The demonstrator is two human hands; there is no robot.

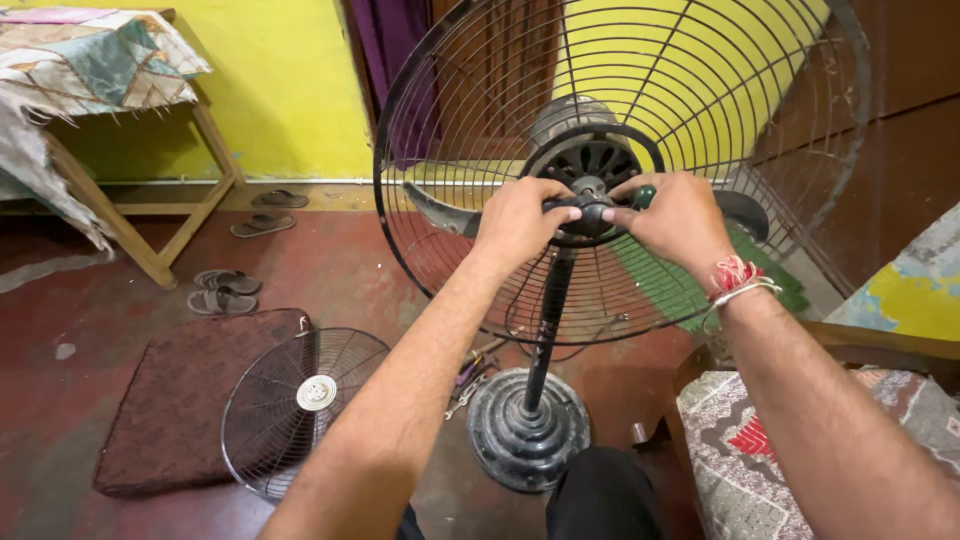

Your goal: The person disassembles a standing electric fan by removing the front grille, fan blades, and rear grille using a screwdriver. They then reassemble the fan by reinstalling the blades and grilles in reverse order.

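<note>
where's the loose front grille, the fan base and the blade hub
front grille [262,425], head view, on the wire spokes left of its round centre badge
fan base [527,432], head view, on the domed top of the round foot
blade hub [590,213], head view, on the dark centre cap between both hands

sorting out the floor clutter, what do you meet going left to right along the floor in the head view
Sandals → brown mat → detached front fan guard → round fan base → patterned cushion

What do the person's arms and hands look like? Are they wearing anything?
Both arms are bare, with no sleeves and no gloves. The left hand has nothing on it, and no ring or watch shows. On the wrist of the right hand is a band of red and white thread, with a thin pale string loop beside it.
</note>
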